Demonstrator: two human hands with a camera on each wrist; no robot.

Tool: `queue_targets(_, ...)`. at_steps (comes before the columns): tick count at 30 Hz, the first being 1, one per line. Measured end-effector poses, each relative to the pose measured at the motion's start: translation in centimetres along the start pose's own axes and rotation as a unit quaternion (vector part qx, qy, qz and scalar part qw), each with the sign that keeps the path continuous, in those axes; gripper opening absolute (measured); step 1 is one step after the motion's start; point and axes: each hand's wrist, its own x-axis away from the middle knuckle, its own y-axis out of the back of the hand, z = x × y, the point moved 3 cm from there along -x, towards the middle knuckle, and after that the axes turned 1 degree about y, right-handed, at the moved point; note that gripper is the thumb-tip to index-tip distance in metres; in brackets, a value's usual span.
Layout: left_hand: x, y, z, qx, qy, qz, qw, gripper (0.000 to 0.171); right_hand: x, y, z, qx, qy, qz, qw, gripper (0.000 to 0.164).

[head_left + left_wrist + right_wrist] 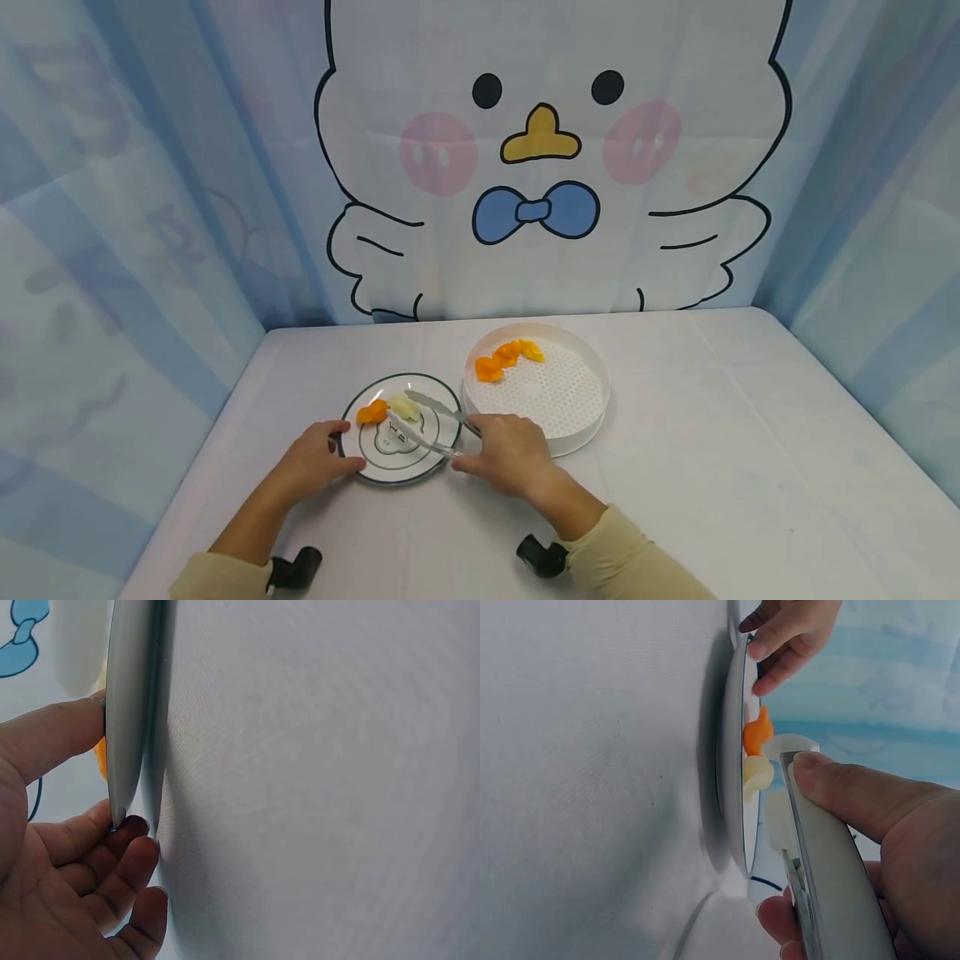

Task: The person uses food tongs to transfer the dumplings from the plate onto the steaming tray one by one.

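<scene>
My left hand grips the left rim of a white plate with a dark edge line; in the left wrist view its fingers are bent beside the plate's rim. On the plate lie a small orange piece and a pale yellow piece, both soft-looking. My right hand holds a pair of tongs at the plate's right side. The tongs' arms are spread, with their pale tips on either side of the pale yellow piece. Seen from the right wrist, the thumb presses the upper tong arm.
Behind and right of the plate stands a round white tray with a perforated base. Two orange pieces and a yellow piece lie at its back left. A white cloth covers the table; printed curtains enclose it.
</scene>
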Motion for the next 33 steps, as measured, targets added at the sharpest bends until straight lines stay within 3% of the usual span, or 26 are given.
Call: queue_targets(33,0.08,-0.04,0.08,0.003,-0.001,-0.001,1.0,0.073,-0.51,-0.51,-0.33,-0.025,-0.005,0.001,1.0,0.051)
